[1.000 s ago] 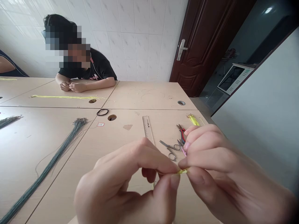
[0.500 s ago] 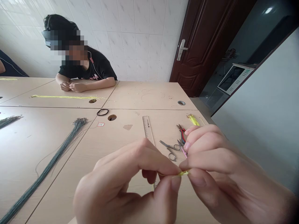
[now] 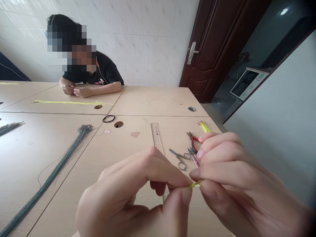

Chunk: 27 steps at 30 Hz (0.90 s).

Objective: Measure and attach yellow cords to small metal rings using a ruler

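Observation:
A short stretch of yellow cord (image 3: 196,185) shows between the fingertips of both hands, close to the camera. My left hand (image 3: 138,187) pinches it between thumb and index finger. On the other side, my right hand (image 3: 229,177) grips its end with thumb and index finger, the other fingers curled. Part of the cord runs down behind my left hand. Beyond the hands lie a clear ruler (image 3: 155,133), partly covered by my left hand, silver scissors (image 3: 182,158), pink-handled snips (image 3: 194,159) and red-and-black pliers (image 3: 194,141) beside my right fingers.
A bundle of grey-green cords (image 3: 58,168) lies on the left. Yellow cords (image 3: 66,102) stretch across the far table (image 3: 138,98); another yellow bundle (image 3: 203,126) is by the right edge. A black band (image 3: 108,118) and a tape roll (image 3: 191,109) also lie there. A person (image 3: 106,70) sits opposite.
My right hand has shifted slightly right and away from the left fingertips, so a little more yellow cord shows between them. My left hand has barely moved.

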Available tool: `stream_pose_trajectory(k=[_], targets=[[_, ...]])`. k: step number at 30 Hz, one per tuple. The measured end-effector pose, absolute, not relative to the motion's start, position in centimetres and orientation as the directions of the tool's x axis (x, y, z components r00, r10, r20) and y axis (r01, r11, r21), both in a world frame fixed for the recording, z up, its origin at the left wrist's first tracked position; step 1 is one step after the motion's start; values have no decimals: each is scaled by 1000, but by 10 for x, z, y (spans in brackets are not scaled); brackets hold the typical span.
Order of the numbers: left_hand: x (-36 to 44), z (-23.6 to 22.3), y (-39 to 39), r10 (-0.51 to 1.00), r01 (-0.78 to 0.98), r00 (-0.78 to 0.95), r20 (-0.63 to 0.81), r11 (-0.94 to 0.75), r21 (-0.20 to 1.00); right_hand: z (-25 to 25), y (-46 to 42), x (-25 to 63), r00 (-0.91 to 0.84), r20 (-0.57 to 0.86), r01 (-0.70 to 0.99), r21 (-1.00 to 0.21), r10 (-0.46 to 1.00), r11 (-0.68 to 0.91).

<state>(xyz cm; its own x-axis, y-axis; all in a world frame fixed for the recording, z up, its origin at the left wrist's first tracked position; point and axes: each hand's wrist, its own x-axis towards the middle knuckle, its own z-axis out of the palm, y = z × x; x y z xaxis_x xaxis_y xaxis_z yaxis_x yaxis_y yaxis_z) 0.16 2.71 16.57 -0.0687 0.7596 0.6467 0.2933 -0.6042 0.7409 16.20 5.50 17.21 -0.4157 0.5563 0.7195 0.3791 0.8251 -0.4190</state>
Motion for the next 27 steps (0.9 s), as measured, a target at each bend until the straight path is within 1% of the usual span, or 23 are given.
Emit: stream_pose_trajectory(k=[5,10,12,15,17,19,21,23,27], targets=[[0,167,27,766,290,-51,640,-602,744,173,54,156,-345,763,358,-431,546,828],[2,170,21,793,302,-94,602,-554,776,173,53,152,-321,781,379,-413,536,828],[3,169,20,795,301,-107,598,-547,781,174,52,153,-315,787,378,-408,530,831],[4,169,23,787,284,-94,610,-566,774,173,52,154,-354,769,371,-408,533,834],[4,169,26,766,274,-90,636,-595,755,170,55,154,-297,780,353,-447,551,822],[4,170,29,759,284,-98,643,-598,749,167,60,155,-239,819,287,-454,521,844],[4,171,31,786,302,-107,609,-558,773,165,68,156,-258,861,216,-391,438,895],[3,172,32,831,301,-99,547,-499,812,167,76,159,-348,866,189,-309,358,932],[0,173,35,883,258,-32,467,-444,858,173,82,162,-397,861,204,-255,318,945]])
